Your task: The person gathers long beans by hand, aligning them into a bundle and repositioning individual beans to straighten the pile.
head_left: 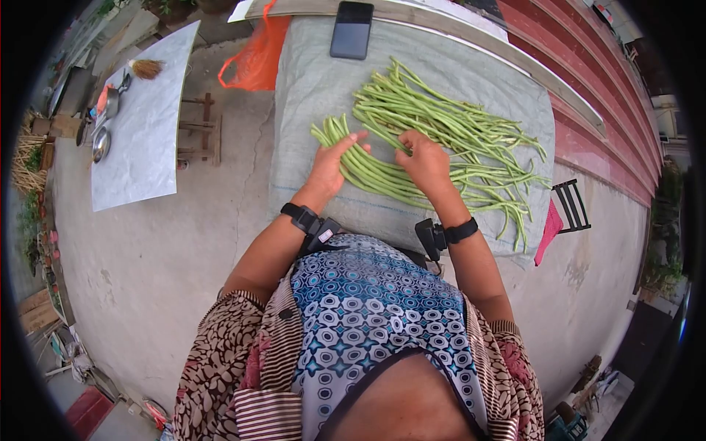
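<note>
My left hand (331, 167) is wrapped round one end of a bunch of green long beans (379, 178), its thumb lying over the stalks. The bunch stretches to the right under my right hand (426, 163). The fingers of that hand are pinched together at a long bean (382, 134) that runs up toward the pile; their tips are partly hidden. Behind both hands lies a larger pile of long beans (434, 114), its loose ends fanned out to the right. Everything rests on a table covered with a pale green woven sheet (305, 88).
A phone (351, 31) lies at the table's far edge. An orange plastic bag (265, 55) hangs at the far left corner. Farther left stands a white-topped table (151, 125) with a brush (146, 69) and metal bowls. Red steps (581, 66) rise behind, with a folding stool (571, 206) at right.
</note>
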The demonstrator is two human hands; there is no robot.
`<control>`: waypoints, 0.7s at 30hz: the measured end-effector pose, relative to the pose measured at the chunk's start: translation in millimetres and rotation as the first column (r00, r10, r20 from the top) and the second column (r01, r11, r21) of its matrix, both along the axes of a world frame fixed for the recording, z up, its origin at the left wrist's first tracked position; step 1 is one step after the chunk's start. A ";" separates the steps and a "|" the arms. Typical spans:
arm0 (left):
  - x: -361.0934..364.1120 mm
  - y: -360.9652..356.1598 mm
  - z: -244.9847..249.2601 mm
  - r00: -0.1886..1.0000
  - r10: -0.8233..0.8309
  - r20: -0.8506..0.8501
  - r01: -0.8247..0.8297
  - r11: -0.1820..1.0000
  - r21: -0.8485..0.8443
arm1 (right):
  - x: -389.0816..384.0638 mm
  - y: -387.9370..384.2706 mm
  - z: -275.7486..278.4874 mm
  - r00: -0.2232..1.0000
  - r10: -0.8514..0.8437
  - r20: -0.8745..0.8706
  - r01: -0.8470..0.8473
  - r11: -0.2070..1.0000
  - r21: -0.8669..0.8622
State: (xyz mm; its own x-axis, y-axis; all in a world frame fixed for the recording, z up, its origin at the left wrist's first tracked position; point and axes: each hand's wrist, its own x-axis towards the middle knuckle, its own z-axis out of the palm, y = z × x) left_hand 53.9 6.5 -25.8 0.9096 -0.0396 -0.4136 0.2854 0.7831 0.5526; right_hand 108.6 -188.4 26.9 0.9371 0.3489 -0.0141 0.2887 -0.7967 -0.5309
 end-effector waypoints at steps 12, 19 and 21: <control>0.8 0.1 -7.0 0.999 0.032 0.034 -0.033 0.999 0.024 | -10.5 4.2 -4.5 0.964 0.143 -0.223 -0.093 0.970 0.223; 0.6 2.7 -4.3 0.999 -0.020 0.034 0.021 0.999 -0.027 | -12.4 11.0 -5.5 0.992 -0.064 -0.105 0.091 0.958 0.272; 0.9 1.6 -0.6 1.000 -0.019 0.018 0.019 1.000 -0.022 | -12.8 15.2 -1.4 0.985 -0.126 -0.113 0.152 0.955 0.254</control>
State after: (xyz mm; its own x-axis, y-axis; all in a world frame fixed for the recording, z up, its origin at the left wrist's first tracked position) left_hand 54.8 8.0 -26.4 0.9157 -0.0659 -0.3963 0.2905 0.7900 0.5399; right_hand 95.8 -173.2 25.6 0.9753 0.2186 -0.0309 0.1233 -0.6553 -0.7453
